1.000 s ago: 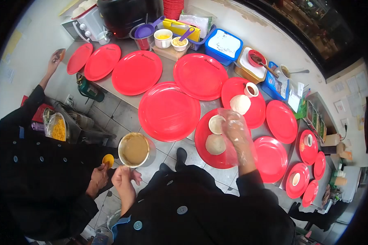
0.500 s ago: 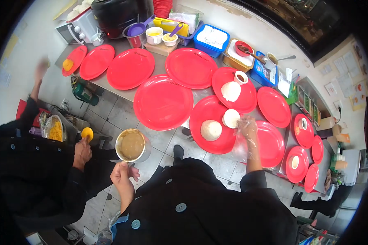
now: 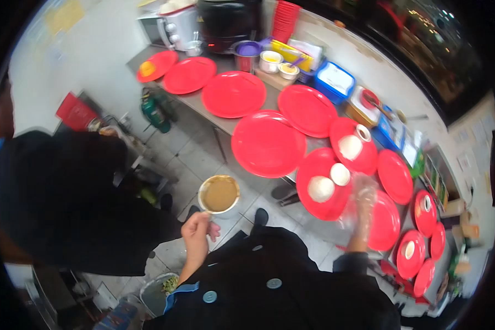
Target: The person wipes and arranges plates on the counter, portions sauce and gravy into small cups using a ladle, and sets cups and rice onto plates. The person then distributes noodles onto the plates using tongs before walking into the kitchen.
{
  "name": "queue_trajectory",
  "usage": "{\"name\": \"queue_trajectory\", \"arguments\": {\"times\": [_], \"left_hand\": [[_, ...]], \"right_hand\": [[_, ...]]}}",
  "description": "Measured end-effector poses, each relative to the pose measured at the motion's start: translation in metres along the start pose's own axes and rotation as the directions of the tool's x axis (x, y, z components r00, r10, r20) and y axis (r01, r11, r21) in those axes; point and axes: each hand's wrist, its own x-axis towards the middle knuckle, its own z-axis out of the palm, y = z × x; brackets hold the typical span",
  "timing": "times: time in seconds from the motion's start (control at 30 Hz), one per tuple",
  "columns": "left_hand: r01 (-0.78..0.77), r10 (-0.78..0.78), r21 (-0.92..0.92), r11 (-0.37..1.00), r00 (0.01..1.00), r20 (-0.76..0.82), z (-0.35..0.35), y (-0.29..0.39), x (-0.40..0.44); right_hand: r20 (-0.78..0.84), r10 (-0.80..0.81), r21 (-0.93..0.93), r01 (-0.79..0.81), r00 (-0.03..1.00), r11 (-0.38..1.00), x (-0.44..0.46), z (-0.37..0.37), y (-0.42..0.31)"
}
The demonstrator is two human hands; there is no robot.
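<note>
My left hand (image 3: 197, 234) is closed on the handle of a metal pot of brown sauce (image 3: 220, 196), held level over the floor in front of me. My right hand (image 3: 364, 193), in a loose clear plastic glove, is over the right rim of a red oval plate (image 3: 308, 165). Its fingers are blurred. On that plate sit a white rice mound (image 3: 320, 189) and a small white cup (image 3: 340, 174), just left of my gloved fingers; whether they touch it is unclear. Behind it, another red plate (image 3: 366, 155) bears a rice mound (image 3: 350, 147) and a sauce cup (image 3: 363, 132).
Several red plates (image 3: 268, 144) line the counter, one with yellow food (image 3: 147, 69) on it. Tubs (image 3: 334, 81), cups (image 3: 271, 61) and stacked red dishes (image 3: 285, 21) stand along the wall. A person in black (image 3: 66, 203) is close on my left. A fire extinguisher (image 3: 155, 113) stands beneath the counter.
My view has swung left, so the counter appears farther right. The person on my left has turned and leaned in; their hands and yellow ladle no longer show. The pot stays in my left hand.
</note>
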Motion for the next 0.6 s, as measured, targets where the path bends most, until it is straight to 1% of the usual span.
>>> {"name": "queue_trajectory", "arguments": {"times": [0.03, 0.07, 0.13, 0.17, 0.23, 0.27, 0.3, 0.37, 0.4, 0.5, 0.53, 0.6], "left_hand": [[0.002, -0.002, 0.008, 1.0, 1.0, 0.003, -0.004, 0.002, 0.003], [-0.012, 0.012, 0.003, 1.0, 1.0, -0.024, -0.01, 0.002, 0.007], [-0.003, 0.003, 0.014, 1.0, 1.0, 0.021, -0.02, 0.001, 0.019], [-0.009, 0.009, 0.008, 1.0, 1.0, 0.005, -0.023, 0.002, 0.028], [-0.004, 0.006, -0.035, 0.999, 0.998, 0.066, -0.028, 0.006, 0.051], [-0.025, 0.026, -0.01, 1.0, 0.995, 0.097, -0.031, 0.008, 0.066], [-0.041, 0.042, -0.005, 0.999, 0.995, 0.09, -0.032, 0.014, 0.082], [-0.031, 0.033, -0.031, 0.999, 0.997, 0.073, -0.034, 0.026, 0.115], [-0.039, 0.042, -0.035, 0.999, 0.996, 0.082, -0.037, 0.029, 0.135], [-0.053, 0.053, -0.031, 0.998, 0.999, 0.007, -0.044, 0.045, 0.193], [-0.07, 0.07, -0.029, 0.997, 0.998, -0.007, -0.047, 0.052, 0.216], [-0.095, 0.094, -0.031, 0.995, 0.994, -0.048, -0.056, 0.064, 0.256]], "right_hand": [[0.027, -0.068, -0.011, 0.069, 0.997, 0.998, 0.016, -0.014, -0.028], [0.03, -0.093, 0.008, 0.093, 0.995, 0.996, 0.026, -0.023, -0.061], [-0.072, 0.156, 0.053, -0.153, 0.985, 0.987, 0.036, -0.033, -0.129], [-0.066, 0.141, 0.06, -0.137, 0.988, 0.989, 0.042, -0.039, -0.157], [0.139, 0.243, 0.134, -0.262, 0.96, 0.956, 0.055, -0.041, -0.198], [0.109, 0.149, 0.061, -0.156, 0.983, 0.986, 0.058, -0.028, -0.199], [0.104, 0.141, 0.077, -0.15, 0.984, 0.986, 0.063, -0.017, -0.206], [0.084, 0.0, 0.146, -0.012, 0.996, 0.989, 0.075, 0.006, -0.224], [0.139, 0.03, 0.184, -0.056, 0.99, 0.981, 0.084, 0.01, -0.242], [0.127, 0.012, 0.183, -0.035, 0.992, 0.982, 0.114, 0.051, -0.243], [0.225, 0.119, 0.198, -0.165, 0.967, 0.966, 0.13, 0.056, -0.254], [0.24, 0.113, 0.235, -0.17, 0.964, 0.957, 0.161, 0.083, -0.257]]}}
